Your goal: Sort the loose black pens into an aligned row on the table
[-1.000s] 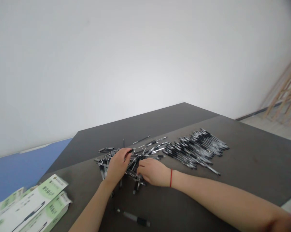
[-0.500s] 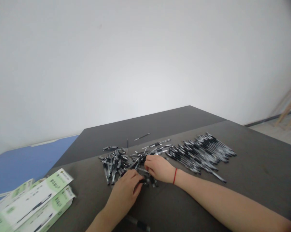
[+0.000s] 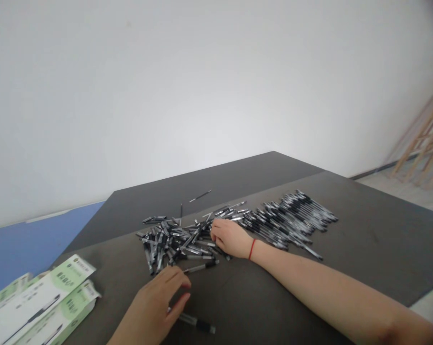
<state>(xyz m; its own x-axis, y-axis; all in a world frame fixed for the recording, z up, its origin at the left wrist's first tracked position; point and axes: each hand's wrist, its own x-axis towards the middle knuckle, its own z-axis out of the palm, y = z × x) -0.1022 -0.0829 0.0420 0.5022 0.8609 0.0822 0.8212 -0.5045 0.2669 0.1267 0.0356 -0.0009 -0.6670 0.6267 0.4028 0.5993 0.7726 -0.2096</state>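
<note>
A loose heap of black-and-clear pens lies on the dark table. My right hand, a red string round its wrist, rests at the heap's right side with its fingers curled down; whatever they grip is hidden. Nearer to me, my left hand hovers with thumb and fingers apart. A single pen shows just beyond its thumb, one end partly covered by the hand. Another pen lies at the heap's front edge.
Pens in a slanting row lie right of the heap. White-and-green pen boxes are stacked at the lower left. A lone refill-like stick lies farther back on the table. Behind is a wall.
My left hand has drawn back from the heap toward me and its fingers have parted. A pen now lies at the heap's front where it was. The view has shifted slightly right.
</note>
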